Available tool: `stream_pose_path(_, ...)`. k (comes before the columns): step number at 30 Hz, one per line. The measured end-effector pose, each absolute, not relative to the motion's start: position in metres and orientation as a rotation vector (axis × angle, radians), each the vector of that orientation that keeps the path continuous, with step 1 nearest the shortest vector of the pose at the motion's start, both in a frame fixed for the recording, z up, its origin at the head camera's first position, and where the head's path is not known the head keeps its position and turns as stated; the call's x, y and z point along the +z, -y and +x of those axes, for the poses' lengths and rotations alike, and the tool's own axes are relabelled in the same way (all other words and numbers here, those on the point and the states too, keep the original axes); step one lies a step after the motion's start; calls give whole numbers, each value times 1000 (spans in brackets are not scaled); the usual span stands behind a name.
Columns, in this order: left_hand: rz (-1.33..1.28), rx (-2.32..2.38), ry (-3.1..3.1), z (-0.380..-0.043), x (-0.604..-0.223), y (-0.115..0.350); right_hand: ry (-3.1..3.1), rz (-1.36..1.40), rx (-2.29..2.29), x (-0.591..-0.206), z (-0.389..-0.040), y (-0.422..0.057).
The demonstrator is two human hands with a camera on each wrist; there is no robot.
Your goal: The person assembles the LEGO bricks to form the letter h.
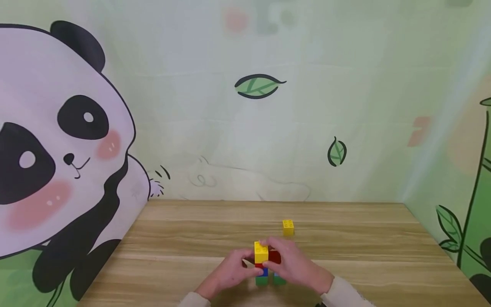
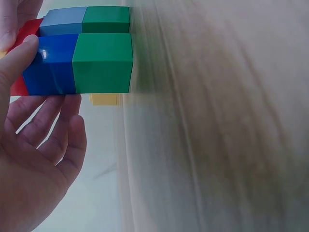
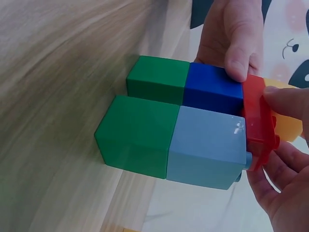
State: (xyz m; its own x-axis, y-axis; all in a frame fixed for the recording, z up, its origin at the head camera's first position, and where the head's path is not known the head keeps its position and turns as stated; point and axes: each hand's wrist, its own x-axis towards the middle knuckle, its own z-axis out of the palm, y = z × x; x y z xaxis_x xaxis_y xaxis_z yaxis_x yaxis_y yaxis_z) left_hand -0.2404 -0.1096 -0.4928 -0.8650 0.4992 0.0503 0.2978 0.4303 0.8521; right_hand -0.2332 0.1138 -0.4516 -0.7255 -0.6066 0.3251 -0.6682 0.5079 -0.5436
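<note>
Two columns of toy building bricks stand side by side on the wooden table. The left column has a green brick [image 2: 102,65] below a dark blue brick [image 2: 50,67]; the right has a green brick [image 3: 137,133] below a light blue brick [image 3: 205,140]. A red brick [image 3: 257,106] lies across the top, with light blue studs showing at its right end. On its left end sits a yellow brick [image 1: 261,254], which my right hand [image 1: 293,265] pinches. My left hand [image 1: 232,269] grips the left column, thumb at the dark blue and red bricks, fingers behind.
Another yellow brick [image 1: 288,227] stands alone on the table [image 1: 184,238], behind the columns and slightly right. A cloth backdrop [image 1: 192,106] printed with a panda and leaves rises along the table's far edge and sides.
</note>
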Motion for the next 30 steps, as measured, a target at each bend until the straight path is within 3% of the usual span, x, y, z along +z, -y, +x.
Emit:
stream_pose_path(9,713,1412,-2475,-241,-493,109,2749,1006,1301,-450,-234,-114)
stream_pose_path(30,684,1401,-2471,-242,-492,110,2726,996,1267,-446,-239,-139)
